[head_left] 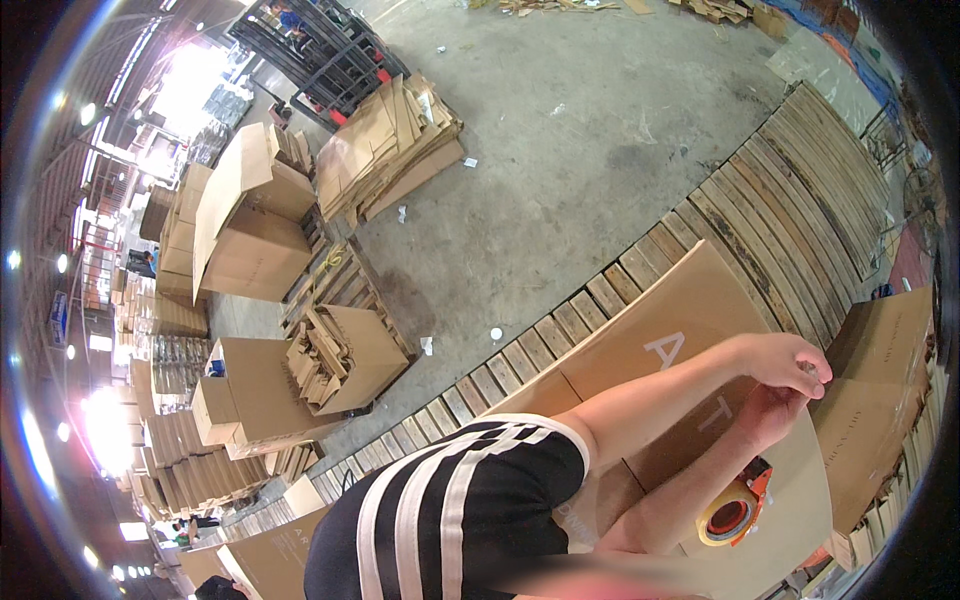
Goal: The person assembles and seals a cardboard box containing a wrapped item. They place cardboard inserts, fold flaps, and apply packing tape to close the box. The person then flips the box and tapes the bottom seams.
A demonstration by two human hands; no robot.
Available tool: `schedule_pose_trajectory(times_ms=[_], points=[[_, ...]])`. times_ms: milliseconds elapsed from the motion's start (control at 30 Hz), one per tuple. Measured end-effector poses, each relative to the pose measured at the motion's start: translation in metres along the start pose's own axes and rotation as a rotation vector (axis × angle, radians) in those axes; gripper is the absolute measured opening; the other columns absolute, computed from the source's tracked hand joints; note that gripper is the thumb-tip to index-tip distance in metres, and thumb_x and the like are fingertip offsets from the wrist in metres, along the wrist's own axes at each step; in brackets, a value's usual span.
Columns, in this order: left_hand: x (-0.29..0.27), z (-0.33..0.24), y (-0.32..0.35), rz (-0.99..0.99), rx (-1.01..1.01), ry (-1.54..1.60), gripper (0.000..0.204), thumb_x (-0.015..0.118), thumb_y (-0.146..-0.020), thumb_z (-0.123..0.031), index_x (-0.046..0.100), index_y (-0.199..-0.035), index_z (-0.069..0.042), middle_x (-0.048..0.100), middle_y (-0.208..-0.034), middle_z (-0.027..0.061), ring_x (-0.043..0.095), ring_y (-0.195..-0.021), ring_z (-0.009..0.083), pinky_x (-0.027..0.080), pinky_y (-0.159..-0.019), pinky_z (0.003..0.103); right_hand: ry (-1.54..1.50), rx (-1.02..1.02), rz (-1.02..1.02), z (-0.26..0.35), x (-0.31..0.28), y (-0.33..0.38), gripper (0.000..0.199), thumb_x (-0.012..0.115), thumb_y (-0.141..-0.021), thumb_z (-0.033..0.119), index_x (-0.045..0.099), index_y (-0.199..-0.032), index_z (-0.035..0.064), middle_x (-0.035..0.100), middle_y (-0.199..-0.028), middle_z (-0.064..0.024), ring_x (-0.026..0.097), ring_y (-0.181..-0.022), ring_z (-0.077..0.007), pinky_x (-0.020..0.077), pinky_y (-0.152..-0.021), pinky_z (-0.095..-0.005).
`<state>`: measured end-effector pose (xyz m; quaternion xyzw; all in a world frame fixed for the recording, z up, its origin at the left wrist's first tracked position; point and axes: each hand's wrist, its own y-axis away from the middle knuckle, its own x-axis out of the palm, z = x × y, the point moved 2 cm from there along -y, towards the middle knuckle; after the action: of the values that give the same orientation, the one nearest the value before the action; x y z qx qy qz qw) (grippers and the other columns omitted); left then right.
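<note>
My left hand [785,361] and my right hand [772,413] meet over the far right end of a flat brown cardboard box [640,350] with white letters. Both have their fingers curled in and pressed close together. Whatever lies between the fingertips, if anything, is too small to make out. Below my right wrist, a red-orange tape dispenser [762,487] with a yellowish roll of tape [728,515] lies on a pale cardboard surface [790,500]. My right forearm partly hides the box.
A brown carton [870,400] stands just right of my hands. A slatted wooden platform [760,220] runs behind the box. Farther off are flattened cardboard on a pallet [390,145], a forklift [320,60], large open cartons [255,220] and a box of cardboard scraps [350,360].
</note>
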<state>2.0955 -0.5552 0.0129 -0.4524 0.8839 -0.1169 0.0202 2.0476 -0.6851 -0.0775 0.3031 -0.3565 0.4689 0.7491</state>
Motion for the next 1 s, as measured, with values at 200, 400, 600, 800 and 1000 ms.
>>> schedule_pose_trajectory(times_ms=[200, 400, 600, 800, 1000], points=[[0.0, 0.018, -0.009, -0.429, -0.113, 0.157, 0.027, 0.062, -0.102, -0.014, 0.072, -0.124, 0.0, 0.075, -0.084, 0.0108, 0.076, -0.082, 0.0237, 0.06, -0.075, 0.037, 0.725, -0.141, 0.043, -0.014, 0.048, 0.029, 0.05, 0.046, -0.117, 0.035, 0.053, -0.151, -0.0012, 0.058, -0.146, -0.014, 0.06, -0.13, -0.0246, 0.046, -0.109, -0.0392], [-0.016, 0.04, -0.022, -0.734, -0.023, 0.337, 0.041, 0.049, -0.106, -0.002, 0.057, -0.147, 0.0, 0.074, -0.11, 0.0183, 0.072, -0.11, 0.0266, 0.057, -0.089, 0.034, 0.781, -0.271, 0.286, -0.026, 0.086, 0.044, 0.075, 0.046, -0.115, 0.05, 0.032, -0.169, -0.001, 0.027, -0.176, -0.0201, 0.028, -0.163, -0.0329, 0.024, -0.13, -0.0471], [0.017, 0.028, -0.035, -0.023, 0.061, -0.229, 0.043, 0.052, -0.107, -0.009, 0.055, -0.149, -0.001, 0.054, -0.157, 0.021, 0.04, -0.156, 0.0369, 0.034, -0.125, 0.043, 0.426, -0.295, 0.159, -0.007, 0.093, 0.037, 0.099, 0.04, -0.108, 0.072, 0.014, -0.173, 0.0009, 0.015, -0.18, -0.0185, 0.016, -0.166, -0.0352, 0.0139, -0.134, -0.051], [0.069, -0.001, -0.017, -0.176, 0.088, -0.438, 0.062, 0.042, -0.108, -0.064, 0.051, -0.133, -0.008, 0.046, -0.145, 0.014, 0.035, -0.148, 0.0342, 0.024, -0.124, 0.069, 0.099, -0.484, 0.037, 0.001, 0.111, 0.022, 0.09, 0.033, -0.112, 0.067, 0.013, -0.173, 0.0042, 0.009, -0.181, -0.0183, 0.008, -0.167, -0.0364, 0.0051, -0.136, -0.0533], [0.01, 0.021, -0.022, -0.17, 0.016, -0.295, 0.08, 0.047, -0.111, -0.055, 0.027, -0.171, -0.005, 0.014, -0.181, 0.0166, 0.001, -0.168, 0.0382, 0.015, -0.13, 0.064, 0.312, -0.135, 0.184, -0.015, 0.087, 0.029, 0.086, 0.028, -0.114, 0.064, 0.009, -0.174, 0.0054, 0.011, -0.181, -0.0157, 0.014, -0.166, -0.0344, 0.0122, -0.136, -0.0522]])
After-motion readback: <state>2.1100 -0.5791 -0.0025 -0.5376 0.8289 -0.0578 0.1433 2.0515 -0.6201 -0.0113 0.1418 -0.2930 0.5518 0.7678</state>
